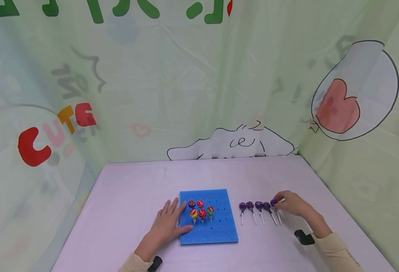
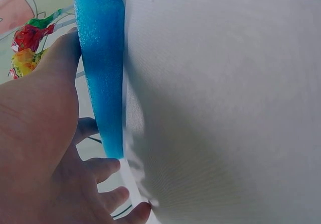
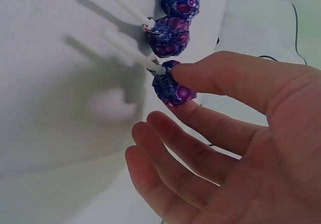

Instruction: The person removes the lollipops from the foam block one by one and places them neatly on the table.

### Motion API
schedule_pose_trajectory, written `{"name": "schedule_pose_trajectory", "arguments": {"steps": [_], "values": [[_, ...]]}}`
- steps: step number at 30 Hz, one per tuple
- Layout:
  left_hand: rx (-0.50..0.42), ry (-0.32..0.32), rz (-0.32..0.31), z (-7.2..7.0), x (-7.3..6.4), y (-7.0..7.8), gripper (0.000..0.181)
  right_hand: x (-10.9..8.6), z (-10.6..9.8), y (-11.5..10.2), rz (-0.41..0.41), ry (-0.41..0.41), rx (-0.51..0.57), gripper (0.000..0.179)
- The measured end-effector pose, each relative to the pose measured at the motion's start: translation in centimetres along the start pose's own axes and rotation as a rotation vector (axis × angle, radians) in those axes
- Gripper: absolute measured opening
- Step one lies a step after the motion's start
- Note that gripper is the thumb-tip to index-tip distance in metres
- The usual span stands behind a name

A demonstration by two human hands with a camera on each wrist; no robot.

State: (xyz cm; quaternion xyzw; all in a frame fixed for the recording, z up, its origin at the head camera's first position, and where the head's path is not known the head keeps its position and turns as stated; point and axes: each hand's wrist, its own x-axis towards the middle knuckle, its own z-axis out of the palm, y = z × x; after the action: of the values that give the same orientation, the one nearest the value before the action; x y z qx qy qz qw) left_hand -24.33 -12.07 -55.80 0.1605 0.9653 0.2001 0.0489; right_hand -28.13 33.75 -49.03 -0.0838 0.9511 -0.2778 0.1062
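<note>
My left hand (image 1: 163, 225) rests at the left edge of a blue foam board (image 1: 216, 236), fingers spread and thumb on its surface. Upright in the board stand several lollipops in colourful wrappers, among them a red one (image 1: 202, 214), a yellow one (image 1: 194, 214) and a green one (image 1: 210, 209). At the right, my right hand (image 1: 295, 204) pinches the head of a purple-wrapped lollipop (image 3: 173, 91) between thumb and index finger. Its white stick points back toward me, and the other fingers are loosely bent. This lollipop is at the right end of a row of purple lollipops (image 1: 258, 206).
Small holes dot the right and front parts of the board. A pale cloth covers the table (image 1: 134, 189), and printed curtains (image 1: 185, 94) hang behind it and along both sides. Each wrist wears a black device, such as the right one (image 1: 304, 237).
</note>
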Motion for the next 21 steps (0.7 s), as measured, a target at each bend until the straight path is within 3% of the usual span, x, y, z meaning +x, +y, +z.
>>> {"name": "schedule_pose_trajectory", "arguments": {"steps": [21], "values": [[0.003, 0.000, 0.002, 0.0, 0.1, -0.1, 0.092, 0.1, 1.0, -0.3, 0.044, 0.005, -0.065, 0.027]]}}
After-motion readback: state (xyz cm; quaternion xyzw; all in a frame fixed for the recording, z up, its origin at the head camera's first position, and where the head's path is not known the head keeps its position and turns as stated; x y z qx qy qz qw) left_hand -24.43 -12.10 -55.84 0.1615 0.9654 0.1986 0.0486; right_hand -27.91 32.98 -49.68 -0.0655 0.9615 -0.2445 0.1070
